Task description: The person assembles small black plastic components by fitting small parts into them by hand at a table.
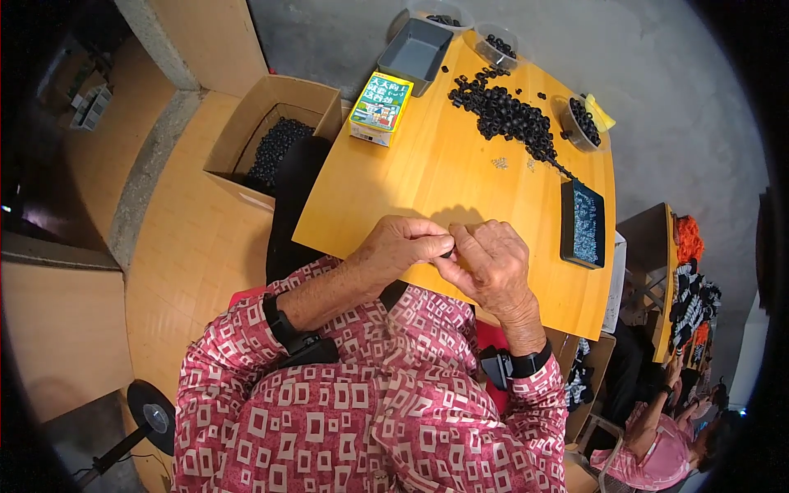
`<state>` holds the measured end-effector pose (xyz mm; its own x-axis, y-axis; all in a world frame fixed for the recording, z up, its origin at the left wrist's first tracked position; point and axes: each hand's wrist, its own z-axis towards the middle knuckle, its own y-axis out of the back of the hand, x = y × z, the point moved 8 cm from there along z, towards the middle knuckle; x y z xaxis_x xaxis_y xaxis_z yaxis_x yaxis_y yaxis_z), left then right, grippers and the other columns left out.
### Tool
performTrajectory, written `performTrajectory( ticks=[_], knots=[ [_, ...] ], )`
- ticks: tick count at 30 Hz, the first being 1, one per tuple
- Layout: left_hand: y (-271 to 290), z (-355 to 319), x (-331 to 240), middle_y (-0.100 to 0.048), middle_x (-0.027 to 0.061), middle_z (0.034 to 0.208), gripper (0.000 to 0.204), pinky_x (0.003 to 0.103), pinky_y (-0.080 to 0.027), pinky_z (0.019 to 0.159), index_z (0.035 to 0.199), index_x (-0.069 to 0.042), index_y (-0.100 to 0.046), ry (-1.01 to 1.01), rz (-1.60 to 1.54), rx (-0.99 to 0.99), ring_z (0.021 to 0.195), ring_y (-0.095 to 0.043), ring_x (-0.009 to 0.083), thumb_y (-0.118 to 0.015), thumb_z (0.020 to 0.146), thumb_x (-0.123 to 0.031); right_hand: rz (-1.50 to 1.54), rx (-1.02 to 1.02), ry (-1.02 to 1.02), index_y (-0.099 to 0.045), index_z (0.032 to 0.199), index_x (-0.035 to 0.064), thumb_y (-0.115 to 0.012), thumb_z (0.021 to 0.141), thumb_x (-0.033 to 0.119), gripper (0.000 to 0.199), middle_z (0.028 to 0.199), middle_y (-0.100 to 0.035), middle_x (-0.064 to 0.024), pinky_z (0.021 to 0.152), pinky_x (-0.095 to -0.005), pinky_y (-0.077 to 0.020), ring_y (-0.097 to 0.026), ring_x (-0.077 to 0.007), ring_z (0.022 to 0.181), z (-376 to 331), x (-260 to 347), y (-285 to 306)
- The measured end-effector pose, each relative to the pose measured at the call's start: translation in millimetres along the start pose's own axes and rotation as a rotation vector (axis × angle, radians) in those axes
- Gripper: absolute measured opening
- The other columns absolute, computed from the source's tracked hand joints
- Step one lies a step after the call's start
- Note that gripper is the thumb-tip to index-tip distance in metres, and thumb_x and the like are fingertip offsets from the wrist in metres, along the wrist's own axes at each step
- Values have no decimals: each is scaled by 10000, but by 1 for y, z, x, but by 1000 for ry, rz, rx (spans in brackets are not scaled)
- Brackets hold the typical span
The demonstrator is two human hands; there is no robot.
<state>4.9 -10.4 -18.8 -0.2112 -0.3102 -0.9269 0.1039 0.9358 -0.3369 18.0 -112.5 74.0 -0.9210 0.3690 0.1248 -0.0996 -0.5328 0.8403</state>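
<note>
Close together over the near edge of the wooden table (353,193), both my hands meet at a small black part (448,253). My left hand (404,245) pinches it between thumb and forefinger. From the other side, the fingertips of my right hand (493,263) close on the same part. Most of it is covered by fingers, so its exact kind does not show. A pile of similar small black parts (509,115) spreads over the far right of the table. Two little heaps of tiny pale pieces (500,163) lie just below that pile.
A black tray of small silvery pieces (585,223) stands at the right edge. Clear tubs (582,123) of black parts, a grey bin (415,56) and a yellow-green box (381,107) line the far side. A cardboard box (238,131) stands left; another person (657,444) sits lower right.
</note>
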Motion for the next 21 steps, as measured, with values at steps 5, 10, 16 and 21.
performTrajectory(
  ticks=[5,10,16,21],
  knots=[
    [1,1,4,-655,51,910,314,241,-466,760,1011,19,-686,52,10,-30,865,-578,82,-611,949,-280,-34,-42,11,-657,945,8,-786,705,126,297,731,-581,-67,613,-343,-480,-595,-225,666,0,1,2],
    [3,0,7,-642,45,962,369,225,-479,781,1073,5,-655,113,-203,-54,888,-584,75,-584,972,-342,17,-119,-46,-659,940,-4,-797,700,116,301,731,-595,-77,610,-347,-493,-607,-232,659,-4,-4,7],
    [-2,1,5,-650,50,973,381,237,-491,835,1083,7,-653,123,-126,7,919,-601,90,-603,960,-350,10,-140,-35,-670,956,-9,-807,706,132,317,730,-596,-74,592,-338,-481,-606,-218,655,-2,-1,7],
    [1,1,1,-670,62,950,327,238,-488,812,1031,14,-682,98,-168,-4,880,-608,103,-650,928,-295,-12,-120,-27,-676,959,-8,-810,706,152,327,722,-587,-64,573,-333,-459,-596,-212,645,-1,5,2]
  ],
)
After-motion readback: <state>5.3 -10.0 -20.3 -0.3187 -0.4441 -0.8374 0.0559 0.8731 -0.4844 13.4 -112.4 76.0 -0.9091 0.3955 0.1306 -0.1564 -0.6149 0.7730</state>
